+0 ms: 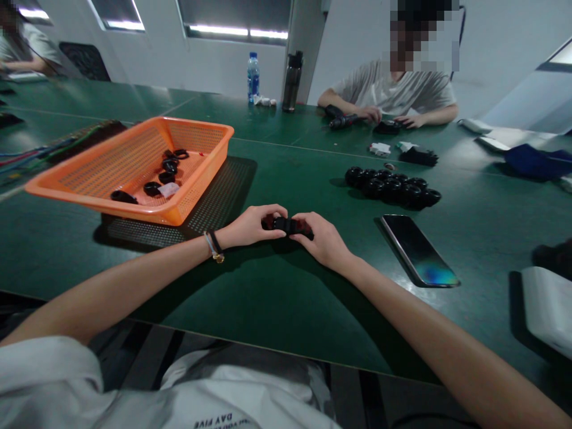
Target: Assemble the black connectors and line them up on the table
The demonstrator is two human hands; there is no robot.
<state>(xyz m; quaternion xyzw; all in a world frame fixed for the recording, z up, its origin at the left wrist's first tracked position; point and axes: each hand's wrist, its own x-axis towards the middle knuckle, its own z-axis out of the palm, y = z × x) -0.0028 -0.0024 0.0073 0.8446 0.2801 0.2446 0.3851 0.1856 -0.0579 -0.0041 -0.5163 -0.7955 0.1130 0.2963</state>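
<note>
Holding black part (283,225) between left hand (251,227) and right hand (328,241), pinched from nine and three o'clock, probably for steadiness, near orange basket (201,179) at ten o'clock.

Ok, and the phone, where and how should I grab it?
The phone is probably best pinched from above, by its two long edges near the middle: it lies flat, screen up, with both long edges exposed and the tabletop blocking its underside.
</note>
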